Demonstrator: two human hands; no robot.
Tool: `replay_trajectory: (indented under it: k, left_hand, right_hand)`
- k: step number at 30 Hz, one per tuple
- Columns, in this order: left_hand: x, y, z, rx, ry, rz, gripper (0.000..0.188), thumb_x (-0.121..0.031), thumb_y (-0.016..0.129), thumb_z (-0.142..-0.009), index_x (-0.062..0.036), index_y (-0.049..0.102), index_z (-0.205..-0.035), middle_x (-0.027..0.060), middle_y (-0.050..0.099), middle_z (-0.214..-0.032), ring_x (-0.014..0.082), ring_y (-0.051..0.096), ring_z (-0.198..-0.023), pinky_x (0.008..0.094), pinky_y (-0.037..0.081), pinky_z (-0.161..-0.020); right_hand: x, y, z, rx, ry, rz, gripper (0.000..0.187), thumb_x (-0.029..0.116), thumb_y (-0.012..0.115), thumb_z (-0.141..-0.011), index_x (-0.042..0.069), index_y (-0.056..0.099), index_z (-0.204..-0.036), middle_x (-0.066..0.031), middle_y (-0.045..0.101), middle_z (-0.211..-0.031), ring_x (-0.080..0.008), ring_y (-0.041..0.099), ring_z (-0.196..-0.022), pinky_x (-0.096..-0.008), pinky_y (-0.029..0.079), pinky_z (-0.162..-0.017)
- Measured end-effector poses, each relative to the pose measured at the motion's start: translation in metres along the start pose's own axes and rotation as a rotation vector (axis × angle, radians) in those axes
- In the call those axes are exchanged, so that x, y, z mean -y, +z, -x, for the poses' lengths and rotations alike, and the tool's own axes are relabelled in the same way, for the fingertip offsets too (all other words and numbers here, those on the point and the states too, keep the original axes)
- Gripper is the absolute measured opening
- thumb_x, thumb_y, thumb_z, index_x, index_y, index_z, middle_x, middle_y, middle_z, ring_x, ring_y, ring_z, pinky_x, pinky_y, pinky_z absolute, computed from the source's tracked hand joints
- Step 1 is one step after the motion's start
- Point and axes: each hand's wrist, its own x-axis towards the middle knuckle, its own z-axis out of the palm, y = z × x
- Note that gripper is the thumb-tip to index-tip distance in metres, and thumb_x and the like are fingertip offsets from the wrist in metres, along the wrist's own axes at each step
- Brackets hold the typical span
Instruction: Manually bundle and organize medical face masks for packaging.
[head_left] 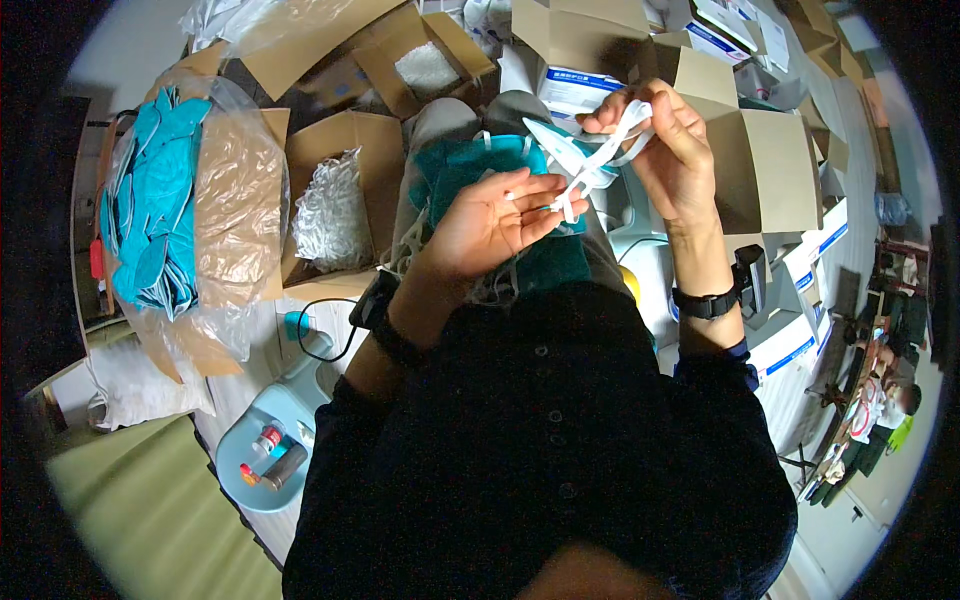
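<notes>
My right hand is closed, pinching looped white elastic straps in its fingertips. A folded face mask, white with a pale blue face, hangs beside the straps, below that hand. Palm up, my left hand has its fingers loosely apart. The straps' lower ends reach its fingertips; whether it touches them I cannot tell. Teal masks lie on my lap under both hands, partly hidden by the left one.
To the left, a plastic-lined carton holds a heap of teal masks. Beside it a carton contains white straps. Open cartons and white-blue boxes crowd the right. A pale blue stool carries small items.
</notes>
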Motion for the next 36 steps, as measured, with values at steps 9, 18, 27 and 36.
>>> replay_trajectory:
  k: [9, 18, 27, 36]
  left_hand:
    - [0.017, -0.002, 0.001, -0.030, 0.134, -0.408, 0.028, -0.017, 0.056, -0.093, 0.0037, 0.057, -0.113, 0.0151, 0.060, -0.111, 0.0259, 0.059, -0.107, 0.0281, 0.047, -0.091]
    - [-0.038, -0.005, 0.051, -0.767, 0.286, -1.285, 0.035, -0.034, 0.066, -0.085, -0.0009, 0.066, -0.094, 0.0094, 0.066, -0.081, 0.0216, 0.064, -0.075, 0.0309, 0.049, -0.065]
    - [-0.033, -0.044, 0.062, -0.885, 0.496, -1.872, 0.039, -0.037, 0.075, -0.074, 0.0006, 0.065, -0.076, 0.0135, 0.063, -0.065, 0.0207, 0.062, -0.059, 0.0326, 0.047, -0.058]
    - [-0.029, -0.043, 0.057, -0.879, 0.425, -1.922, 0.039, -0.039, 0.071, -0.075, -0.0003, 0.064, -0.072, 0.0159, 0.064, -0.066, 0.0292, 0.064, -0.062, 0.0360, 0.048, -0.059]
  right_hand:
    - [-0.008, -0.004, 0.004, -0.091, 0.012, -0.047, 0.027, 0.029, 0.049, -0.097, 0.004, 0.055, -0.087, -0.0181, 0.066, -0.088, -0.0261, 0.066, -0.084, -0.0346, 0.052, -0.077]
    - [0.015, 0.003, 0.021, -0.291, -0.029, 0.569, 0.013, 0.017, 0.062, -0.090, 0.004, 0.061, -0.085, 0.0059, 0.052, -0.069, -0.0005, 0.039, -0.059, -0.0173, 0.028, -0.052]
    - [-0.023, 0.028, 0.032, -0.102, 0.092, 0.956, 0.013, 0.012, 0.072, -0.081, 0.002, 0.064, -0.084, -0.0025, 0.064, -0.072, -0.0063, 0.056, -0.063, -0.0228, 0.044, -0.057]
    - [-0.060, 0.053, 0.046, 0.286, -0.102, 1.436, 0.052, 0.038, 0.082, -0.064, 0.005, 0.063, -0.099, -0.0121, 0.063, -0.095, -0.0288, 0.063, -0.086, -0.0368, 0.053, -0.071]
